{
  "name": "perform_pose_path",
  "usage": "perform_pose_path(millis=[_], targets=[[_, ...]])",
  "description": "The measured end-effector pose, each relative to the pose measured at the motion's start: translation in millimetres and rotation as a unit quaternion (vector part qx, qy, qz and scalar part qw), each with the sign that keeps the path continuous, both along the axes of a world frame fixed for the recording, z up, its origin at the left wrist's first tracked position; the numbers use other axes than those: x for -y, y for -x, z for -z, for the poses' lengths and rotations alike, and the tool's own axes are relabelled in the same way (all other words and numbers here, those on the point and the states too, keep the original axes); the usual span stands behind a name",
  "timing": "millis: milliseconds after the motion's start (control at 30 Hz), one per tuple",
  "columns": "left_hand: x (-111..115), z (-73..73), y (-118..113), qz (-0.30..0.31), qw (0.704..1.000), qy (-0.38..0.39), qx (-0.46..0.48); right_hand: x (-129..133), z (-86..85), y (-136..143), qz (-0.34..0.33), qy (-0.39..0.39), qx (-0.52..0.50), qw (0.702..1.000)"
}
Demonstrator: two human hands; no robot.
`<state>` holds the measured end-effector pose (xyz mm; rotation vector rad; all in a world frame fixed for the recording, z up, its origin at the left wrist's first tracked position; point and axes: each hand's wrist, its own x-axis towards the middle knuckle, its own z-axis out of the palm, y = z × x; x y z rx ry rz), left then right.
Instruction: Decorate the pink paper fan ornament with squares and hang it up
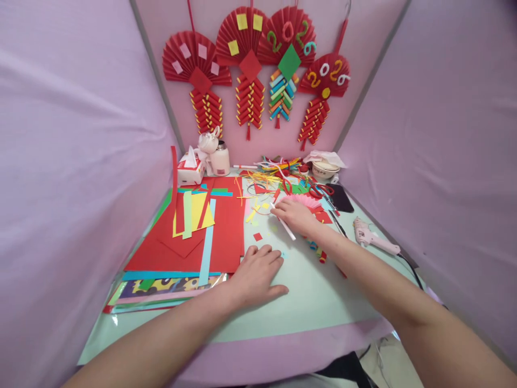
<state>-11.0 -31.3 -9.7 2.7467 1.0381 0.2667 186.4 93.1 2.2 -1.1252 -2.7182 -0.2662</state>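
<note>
My left hand (260, 274) rests on the pale green tabletop (319, 302), fingers spread and empty, beside the right edge of the red paper sheets (228, 231). Farther forward, my right hand (297, 215) has its fingers closed around a thin white stick (287, 229), which slants down toward me. Just behind that hand is a pink pleated paper (305, 201). A small red paper square (257, 237) and yellow scraps (252, 214) lie between the hands and the paper stack. Small coloured paper rolls (322, 256) show partly beneath my right forearm.
A glue gun (374, 238) with a cord lies at the right, near a black phone-like slab (340, 198). Scissors (317, 191) and coloured strips sit at the back. A tissue box (191, 168) and white bottle (220, 160) stand back left. Red fan decorations (250, 64) hang behind.
</note>
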Motion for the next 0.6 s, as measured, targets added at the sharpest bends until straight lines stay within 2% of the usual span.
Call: perform_pose_path(millis=[133,233,367,433,500,600], targets=[[0.6,-1.5,0.6,0.001,1.000,-0.001,-0.003,-28.7,-2.3,16.1,0.006,-0.001,0.022,1.000],[0.4,-1.6,0.7,0.001,1.000,-0.004,0.001,-24.0,-4.8,15.0,0.050,0.013,-0.057,0.997],[-2.8,1.3,1.1,0.008,1.000,-0.009,0.025,21.7,-4.7,-4.0,0.108,0.045,-0.144,0.983],[-6.7,2.5,1.8,0.002,0.999,-0.021,0.047,53.2,-1.8,-13.4,0.132,0.113,-0.161,0.971],[-12.8,1.7,3.3,-0.028,0.996,-0.042,0.080,81.5,1.7,-17.1,0.157,0.162,-0.160,0.961],[-24.4,-5.1,8.6,-0.100,0.987,-0.061,0.110,107.5,4.1,-12.1,0.156,0.184,-0.155,0.958]])
